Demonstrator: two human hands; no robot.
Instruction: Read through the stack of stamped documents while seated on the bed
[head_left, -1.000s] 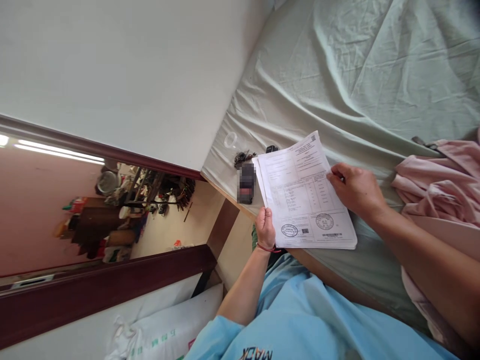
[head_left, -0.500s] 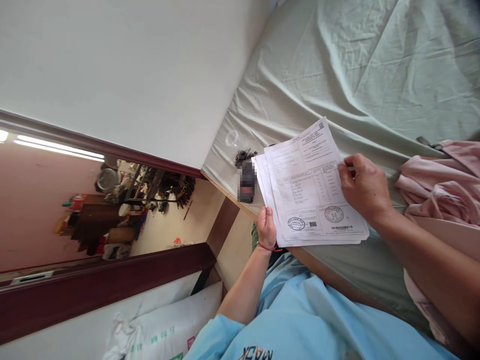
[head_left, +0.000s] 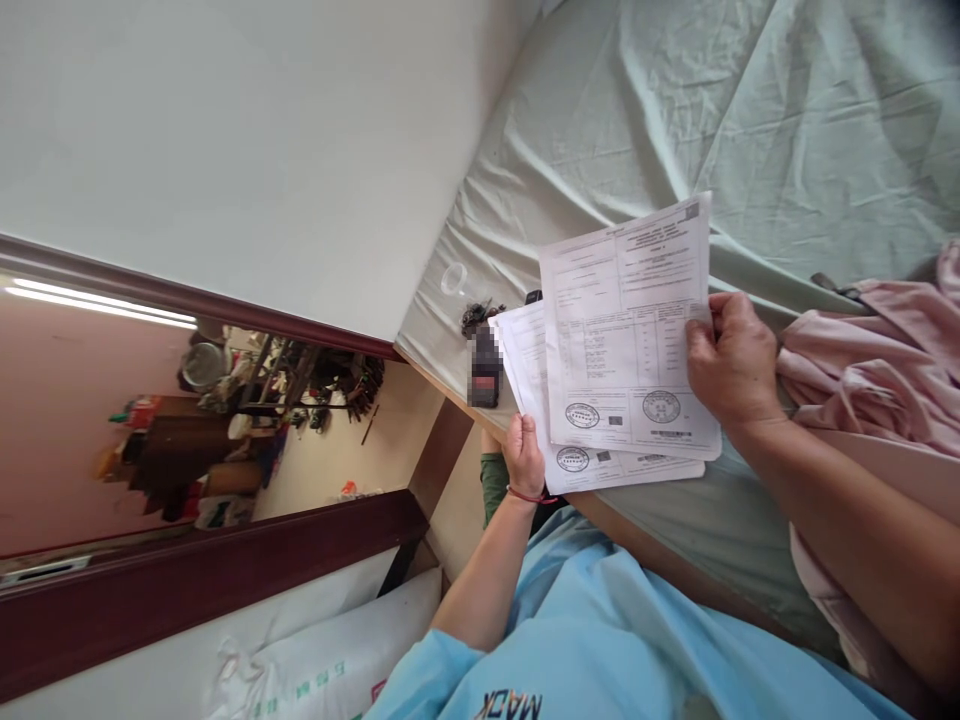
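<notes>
Left hand grips lower white paper sheets; right hand pinches an upper white paper sheet

Taking the upper sheet as the centre of a clock, the right hand is at three o'clock, its thumb and curled fingers closed on that sheet's right edge. The left hand is between seven and eight o'clock, closed on the lower sheets at their left edge, the thumb on top. A thin red cord bracelet circles its wrist.

The upper sheet overlaps the lower ones, which show towards nine and six o'clock. Both show dark round stamps along the bottom. All are in front of a wrinkled pale green cloth sheet; whether they touch it, I cannot tell.

On the cloth, between eight and nine o'clock, is a dark oblong object, partly blurred out. Just beside it, at nine, is a black tangled bundle, and near that a clear round plastic piece. Crumpled pink fabric lies at three o'clock, beyond the right hand.
</notes>
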